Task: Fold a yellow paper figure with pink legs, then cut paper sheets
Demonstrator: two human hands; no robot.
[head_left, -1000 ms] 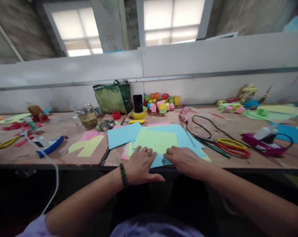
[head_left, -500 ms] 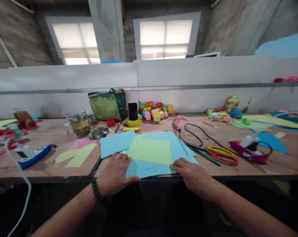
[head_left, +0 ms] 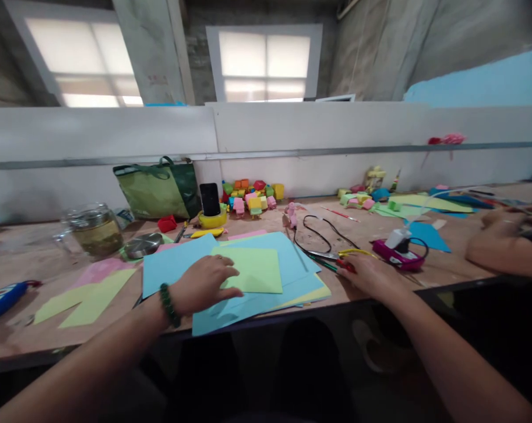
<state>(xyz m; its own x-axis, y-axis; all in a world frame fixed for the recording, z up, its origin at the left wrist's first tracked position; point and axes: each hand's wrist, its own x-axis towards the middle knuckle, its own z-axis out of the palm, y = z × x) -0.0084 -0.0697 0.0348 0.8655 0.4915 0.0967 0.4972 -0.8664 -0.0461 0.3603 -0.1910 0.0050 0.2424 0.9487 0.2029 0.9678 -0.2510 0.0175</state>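
Note:
My left hand (head_left: 206,284) rests with fingers apart over the left side of a light green paper sheet (head_left: 259,271). That sheet lies on a stack of light blue paper (head_left: 294,258), and a yellow sheet (head_left: 317,294) shows from under its right corner. To the right, my right hand (head_left: 369,273) is closed over the handles of scissors (head_left: 325,255) with red and yellow grips. The blades point left towards the paper. Beside them lies a green pencil-like stick (head_left: 322,264), partly under the blades.
A glass mug (head_left: 93,235), a metal lid (head_left: 143,245) and yellow paper strips (head_left: 87,296) are left. Behind the paper stand a phone (head_left: 210,198), a green bag (head_left: 157,191) and colourful paper pieces (head_left: 254,202). A purple power strip (head_left: 400,257) and another person's arm (head_left: 504,241) are right.
My right hand has left the paper's right edge and moved right onto the scissors. My left hand has come further over the green sheet. The view has turned right, bringing another person's arm in.

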